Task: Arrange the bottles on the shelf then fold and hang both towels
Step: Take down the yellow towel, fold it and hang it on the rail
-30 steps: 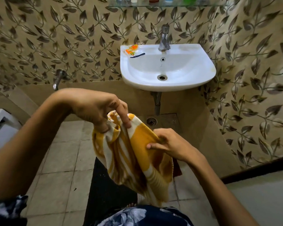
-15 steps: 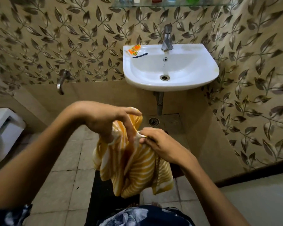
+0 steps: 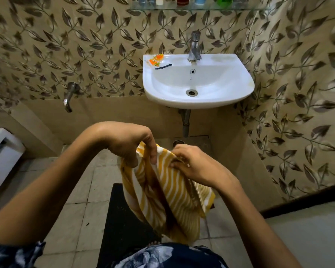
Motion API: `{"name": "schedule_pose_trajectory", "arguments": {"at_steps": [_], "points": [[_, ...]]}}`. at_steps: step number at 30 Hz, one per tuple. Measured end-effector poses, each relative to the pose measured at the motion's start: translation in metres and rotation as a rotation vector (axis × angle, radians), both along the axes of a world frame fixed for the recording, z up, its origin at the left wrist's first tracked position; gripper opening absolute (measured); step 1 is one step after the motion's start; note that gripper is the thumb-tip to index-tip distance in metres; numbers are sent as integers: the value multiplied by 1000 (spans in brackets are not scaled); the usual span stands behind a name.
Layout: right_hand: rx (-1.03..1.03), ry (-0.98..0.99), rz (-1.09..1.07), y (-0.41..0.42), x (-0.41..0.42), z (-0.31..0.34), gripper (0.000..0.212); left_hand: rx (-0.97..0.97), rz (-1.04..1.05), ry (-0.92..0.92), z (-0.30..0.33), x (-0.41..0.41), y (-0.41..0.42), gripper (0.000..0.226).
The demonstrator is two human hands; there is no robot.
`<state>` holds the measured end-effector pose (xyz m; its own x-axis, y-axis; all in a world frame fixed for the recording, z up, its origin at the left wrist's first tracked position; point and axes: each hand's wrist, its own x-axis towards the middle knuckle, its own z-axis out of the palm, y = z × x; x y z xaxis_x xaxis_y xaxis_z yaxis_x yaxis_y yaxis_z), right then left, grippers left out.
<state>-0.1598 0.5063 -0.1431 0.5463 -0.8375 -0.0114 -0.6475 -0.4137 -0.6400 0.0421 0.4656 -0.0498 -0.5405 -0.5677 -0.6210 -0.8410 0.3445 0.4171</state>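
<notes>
- White porcelain, part of a toilet, sat at the far left edge, with a metal wall tap a little to its right on the leaf-patterned wall.
- Low in the middle, a dark floor mat lay on the tiled floor, near the person's feet.
- The left hand pinched the upper edge of the yellow-and-white striped towel between thumb and fingers, lifting it above the mat.
- The towel hung bunched and creased from both hands, not yet squared into a flat fold.
- The right hand, just beside the left, was curled round the same top edge, its fingers tucked into the cloth.
- Judged from this, the folding of one towel was in hand; the next move likely called for finding the corners, drawing the edge taut and laying one half over the other before hanging.
- Farther back and to the right, a white sink stood out from the wall, an orange packet on its left rim.
- Above it, at the top edge, several bottles stood in a row on the glass shelf, so that step looked done.
- No second towel or hanging rail could be seen.
</notes>
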Motion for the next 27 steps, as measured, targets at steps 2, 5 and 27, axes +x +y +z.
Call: {"name": "schedule_pose_trajectory", "arguments": {"at_steps": [2, 5, 27], "points": [[63, 96, -85, -2, -14, -8, 15, -45, 43, 17, 9, 5, 2, 41], [173, 163, -209, -2, -32, -21, 13, -63, 91, 39, 21, 14, 5, 44], [-43, -93, -68, -5, -2, 15, 35, -129, -23, -17, -16, -23, 10, 55]]}}
